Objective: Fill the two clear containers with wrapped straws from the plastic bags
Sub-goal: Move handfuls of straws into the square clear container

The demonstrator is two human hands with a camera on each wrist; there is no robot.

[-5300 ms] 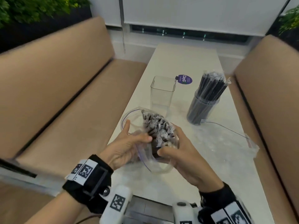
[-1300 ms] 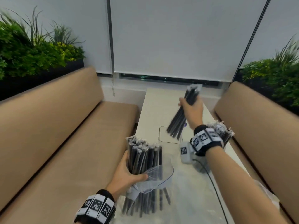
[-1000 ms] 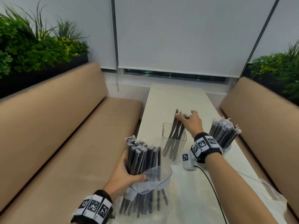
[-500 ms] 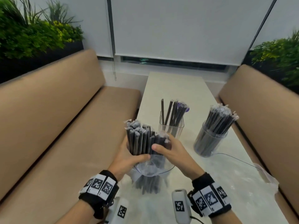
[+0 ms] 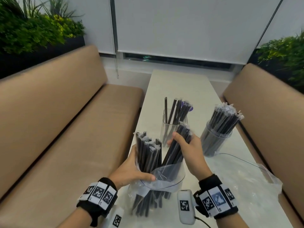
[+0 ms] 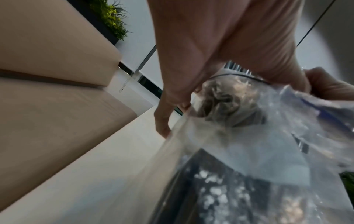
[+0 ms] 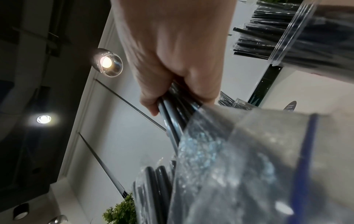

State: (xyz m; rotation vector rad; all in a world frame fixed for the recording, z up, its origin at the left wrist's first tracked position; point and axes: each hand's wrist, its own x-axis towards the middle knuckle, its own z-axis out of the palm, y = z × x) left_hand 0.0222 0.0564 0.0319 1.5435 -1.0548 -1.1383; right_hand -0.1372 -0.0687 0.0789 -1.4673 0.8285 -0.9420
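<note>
White table point(image 5: 179, 86), tan benches point(image 5: 54, 122) either side — green plants point(image 5: 32, 28), window blind point(image 5: 189, 25) behind

Bag point(image 5: 162, 176) nearest – square container point(image 5: 166, 129) behind, round container point(image 5: 215, 140) to its right.

I count two clear containers on the table point(image 5: 181, 86): a square container point(image 5: 166, 129) with about eight black straws standing in it, and a round container point(image 5: 215, 142) packed with too many to number. There are two plastic bags: one bag point(image 5: 158, 183) upright with a dense bunch of wrapped straws point(image 5: 148, 155), again beyond counting, and one empty bag point(image 5: 256, 183) lying flat. I see two hands, my left hand point(image 5: 130, 171) and right hand point(image 5: 190, 152), two benches, two planters and two wrist cameras.
</note>
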